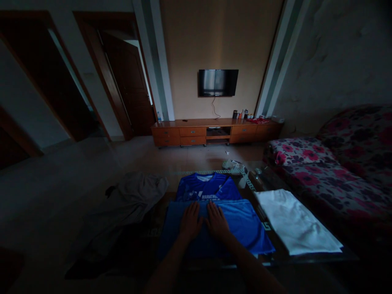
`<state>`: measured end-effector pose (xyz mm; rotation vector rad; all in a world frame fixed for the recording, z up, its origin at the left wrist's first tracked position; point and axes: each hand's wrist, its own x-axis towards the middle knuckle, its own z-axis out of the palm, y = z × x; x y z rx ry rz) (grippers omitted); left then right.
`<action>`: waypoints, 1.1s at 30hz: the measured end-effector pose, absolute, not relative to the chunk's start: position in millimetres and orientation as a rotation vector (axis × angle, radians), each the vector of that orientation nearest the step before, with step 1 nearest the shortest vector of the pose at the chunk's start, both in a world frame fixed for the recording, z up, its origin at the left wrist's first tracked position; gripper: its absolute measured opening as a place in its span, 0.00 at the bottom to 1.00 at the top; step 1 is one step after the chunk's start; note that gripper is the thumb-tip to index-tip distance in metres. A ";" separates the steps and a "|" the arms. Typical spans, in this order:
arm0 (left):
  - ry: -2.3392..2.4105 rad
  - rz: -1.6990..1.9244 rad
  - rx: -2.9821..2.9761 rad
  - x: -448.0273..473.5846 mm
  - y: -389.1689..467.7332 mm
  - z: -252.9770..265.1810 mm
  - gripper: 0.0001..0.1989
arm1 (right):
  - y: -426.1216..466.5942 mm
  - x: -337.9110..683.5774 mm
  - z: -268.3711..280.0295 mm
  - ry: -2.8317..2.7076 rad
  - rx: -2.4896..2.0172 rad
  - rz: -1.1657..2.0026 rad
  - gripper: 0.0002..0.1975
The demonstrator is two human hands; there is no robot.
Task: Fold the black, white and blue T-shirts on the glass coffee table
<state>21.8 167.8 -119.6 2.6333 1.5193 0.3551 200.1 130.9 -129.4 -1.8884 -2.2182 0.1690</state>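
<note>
A blue T-shirt (245, 220) lies on the glass table, its lower part folded up over the front. White lettering, partly covered by the fold, shows on its chest below the collar. Flat on the folded layer rests my left hand (192, 220), fingers stretched toward the collar. Beside it my right hand (217, 219) presses flat on the same cloth, thumbs close together. Neither hand grips anything. To the right lies a folded white garment (297, 222). A rumpled heap of grey and dark clothes (134, 196) is on the left.
The glass table (272, 257) has a patterned border. Crumpled plastic (234, 166) lies at its far edge. A flowered sofa (318, 171) stands at the right. Beyond the floor is a low wooden cabinet (192, 132) with bottles on top, under a wall television (218, 83).
</note>
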 end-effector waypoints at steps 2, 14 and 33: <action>1.524 0.350 2.622 17.1 169.5 -122.4 0.32 | 130.1 207.5 -130.0 -2.224 -1.889 0.189 0.37; 1.843 0.328 2.586 -100.8 201.7 -123.2 0.35 | 107.6 371.3 -154.8 -2.040 -2.076 -0.132 0.35; 1.898 0.336 2.559 -120.3 172.0 -130.5 0.39 | 80.2 366.2 -156.2 -1.931 -2.174 -0.072 0.44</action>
